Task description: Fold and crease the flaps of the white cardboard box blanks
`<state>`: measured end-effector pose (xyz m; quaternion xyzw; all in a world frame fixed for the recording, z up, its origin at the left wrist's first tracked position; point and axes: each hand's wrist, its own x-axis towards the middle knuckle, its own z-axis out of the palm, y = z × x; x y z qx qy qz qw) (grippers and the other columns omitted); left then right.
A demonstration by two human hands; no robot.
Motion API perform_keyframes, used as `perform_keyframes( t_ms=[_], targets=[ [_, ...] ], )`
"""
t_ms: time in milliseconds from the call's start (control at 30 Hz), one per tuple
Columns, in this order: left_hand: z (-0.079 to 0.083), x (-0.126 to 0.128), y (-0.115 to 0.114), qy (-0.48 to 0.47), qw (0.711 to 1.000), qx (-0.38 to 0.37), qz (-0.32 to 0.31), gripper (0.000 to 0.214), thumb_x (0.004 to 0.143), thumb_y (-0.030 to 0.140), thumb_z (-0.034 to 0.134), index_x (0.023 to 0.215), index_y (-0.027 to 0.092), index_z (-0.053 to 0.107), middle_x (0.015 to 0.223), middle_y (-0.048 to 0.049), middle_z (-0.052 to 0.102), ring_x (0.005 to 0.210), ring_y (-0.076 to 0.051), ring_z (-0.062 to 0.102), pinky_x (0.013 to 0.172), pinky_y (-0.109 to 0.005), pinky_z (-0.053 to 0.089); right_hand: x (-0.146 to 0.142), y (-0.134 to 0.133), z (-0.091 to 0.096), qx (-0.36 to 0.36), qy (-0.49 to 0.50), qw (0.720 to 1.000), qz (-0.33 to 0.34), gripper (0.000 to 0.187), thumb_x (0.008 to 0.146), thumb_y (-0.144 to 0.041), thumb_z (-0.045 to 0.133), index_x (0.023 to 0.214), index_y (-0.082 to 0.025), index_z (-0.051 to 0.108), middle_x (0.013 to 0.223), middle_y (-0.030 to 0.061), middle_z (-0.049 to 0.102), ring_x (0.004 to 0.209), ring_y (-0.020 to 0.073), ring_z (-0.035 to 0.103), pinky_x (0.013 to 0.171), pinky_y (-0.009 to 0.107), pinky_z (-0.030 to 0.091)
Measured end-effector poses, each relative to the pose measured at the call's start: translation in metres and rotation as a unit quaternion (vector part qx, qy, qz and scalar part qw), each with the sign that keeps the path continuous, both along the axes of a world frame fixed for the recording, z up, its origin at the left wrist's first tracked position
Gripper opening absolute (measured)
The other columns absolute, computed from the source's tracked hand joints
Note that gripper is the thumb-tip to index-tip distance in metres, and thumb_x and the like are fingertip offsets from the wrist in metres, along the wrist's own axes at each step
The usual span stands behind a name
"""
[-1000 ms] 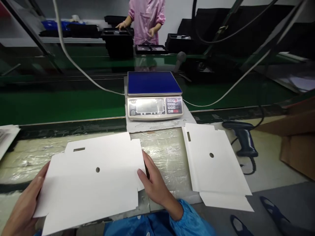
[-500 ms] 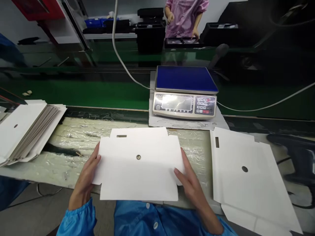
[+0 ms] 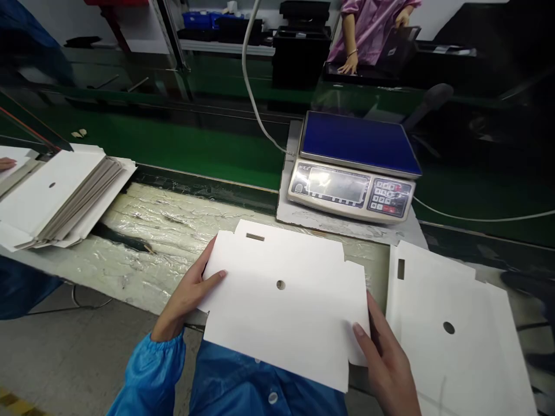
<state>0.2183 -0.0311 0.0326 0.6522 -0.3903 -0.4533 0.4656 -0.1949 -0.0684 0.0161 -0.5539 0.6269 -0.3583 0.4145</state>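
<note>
A flat white carton blank (image 3: pixel 286 303) with a round hole and a slot lies over the near edge of the plastic-wrapped bench (image 3: pixel 173 231). My left hand (image 3: pixel 188 294) grips its left edge, thumb on top. Its right edge sits in the grip of my right hand (image 3: pixel 384 355), thumb over the lower right corner. A second white carton blank (image 3: pixel 451 335) lies flat just to the right of my right hand.
A stack of white carton blanks (image 3: pixel 56 193) rests at the far left of the bench. A weighing scale (image 3: pixel 353 164) with a blue pan stands behind the blank, beside a green conveyor (image 3: pixel 173 153). A person in pink (image 3: pixel 368 29) works across the conveyor near black trays (image 3: pixel 299 49).
The view has swung left, bringing the stack of blanks further in. Both hands have kept hold of the blank and shifted it slightly right, closer to the second blank.
</note>
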Motion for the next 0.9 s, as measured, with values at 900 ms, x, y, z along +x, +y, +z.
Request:
perform_keyframes(
  t_ms=[900],
  targets=[
    [0.009,-0.062,-0.034,-0.630,0.747,-0.151,-0.153,0.088,0.103,0.061,0.060,0.170,0.009,0.034,0.181,-0.0287,0.010,0.168,-0.045,0.018,0.128,-0.063,0.043,0.056,-0.120,0.049,-0.426,0.269,0.854,0.128,0.036,0.106,-0.030,0.065,0.137,-0.013,0.070,0.142,0.0146,0.072,0.128,0.0306,0.071,0.107,0.047,0.062]
  ],
)
